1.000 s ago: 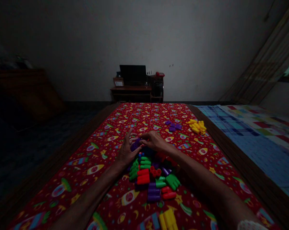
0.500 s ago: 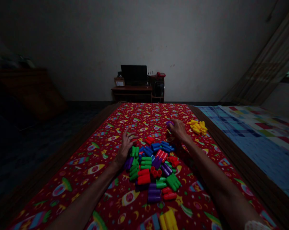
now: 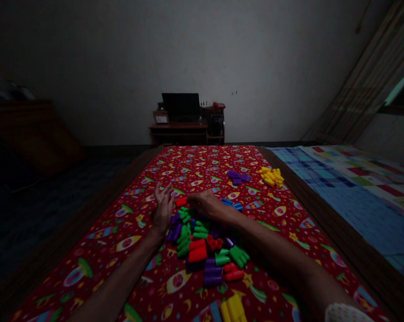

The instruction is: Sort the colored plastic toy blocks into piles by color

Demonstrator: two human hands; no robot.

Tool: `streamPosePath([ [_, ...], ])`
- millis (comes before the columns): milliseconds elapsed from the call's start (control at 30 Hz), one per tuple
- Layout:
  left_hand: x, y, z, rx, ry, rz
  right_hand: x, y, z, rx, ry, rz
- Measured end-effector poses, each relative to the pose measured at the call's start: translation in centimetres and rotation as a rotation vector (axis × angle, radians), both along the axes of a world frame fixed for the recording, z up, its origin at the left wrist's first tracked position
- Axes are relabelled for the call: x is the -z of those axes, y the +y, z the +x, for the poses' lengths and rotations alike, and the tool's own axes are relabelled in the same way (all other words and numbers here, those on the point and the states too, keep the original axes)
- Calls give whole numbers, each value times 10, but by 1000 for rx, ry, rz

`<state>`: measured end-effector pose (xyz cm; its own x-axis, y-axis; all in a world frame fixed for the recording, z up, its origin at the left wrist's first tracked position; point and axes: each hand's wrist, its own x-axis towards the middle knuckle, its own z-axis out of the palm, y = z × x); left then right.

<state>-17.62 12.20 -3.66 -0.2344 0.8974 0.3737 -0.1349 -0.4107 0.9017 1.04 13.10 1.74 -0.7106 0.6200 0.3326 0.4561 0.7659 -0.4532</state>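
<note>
My left hand (image 3: 163,205) is held at the left edge of a heap of plastic toy building blocks, fingers spread and holding nothing. My right hand (image 3: 207,205) reaches across the back of the heap with its fingers bent downward. Beside its fingertips lies a red block (image 3: 181,202); whether they grip it is hidden. In the heap are green blocks (image 3: 239,256), red blocks (image 3: 198,250), purple blocks (image 3: 213,273) and blue blocks (image 3: 233,205), some covered by my right hand and forearm. Farther back sits a small group of purple blocks (image 3: 238,177).
A pile of yellow blocks (image 3: 271,177) lies at the far right of the red patterned cloth (image 3: 128,243). One yellow block (image 3: 233,308) is at the near edge. Beyond stands a desk (image 3: 178,127) with a monitor (image 3: 181,106). Blue bedding (image 3: 342,205) spreads on the right.
My right hand has let go of a purple block at the purple group and moved left and nearer, over the heap. My left hand has shifted slightly left. The view has turned a little right.
</note>
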Motion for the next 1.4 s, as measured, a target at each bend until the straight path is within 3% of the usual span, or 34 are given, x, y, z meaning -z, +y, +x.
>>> streamPosePath([
  [133,1,3,2,0,-137,-82,-12,1,8,48,57,-75],
  [300,-12,-8,10,98,-330,-172,-10,-16,-14,-139,-41,-34],
  [500,-18,-8,9,55,-454,-230,-8,-22,-19,-265,-128,26],
  [667,-12,-7,6,49,-213,-155,-7,-29,-22,-144,-96,75],
  [767,-21,-8,-8,-16,88,-195,-12,-17,-10,10,32,56],
  [833,-35,-10,-21,78,413,-285,-19,0,11,187,77,43],
  [967,-64,-18,-42,492,1028,-379,-29,34,67,580,-139,58],
  [1033,-71,-22,-44,569,1148,-413,-29,43,92,716,-286,39],
  [1133,-73,-28,-38,542,1190,-404,-26,46,113,824,-358,34],
  [1267,-75,-31,-29,511,1182,-368,-28,38,105,757,-174,140],
  [1400,-82,-27,-20,326,998,-334,-32,17,64,395,80,-24],
])
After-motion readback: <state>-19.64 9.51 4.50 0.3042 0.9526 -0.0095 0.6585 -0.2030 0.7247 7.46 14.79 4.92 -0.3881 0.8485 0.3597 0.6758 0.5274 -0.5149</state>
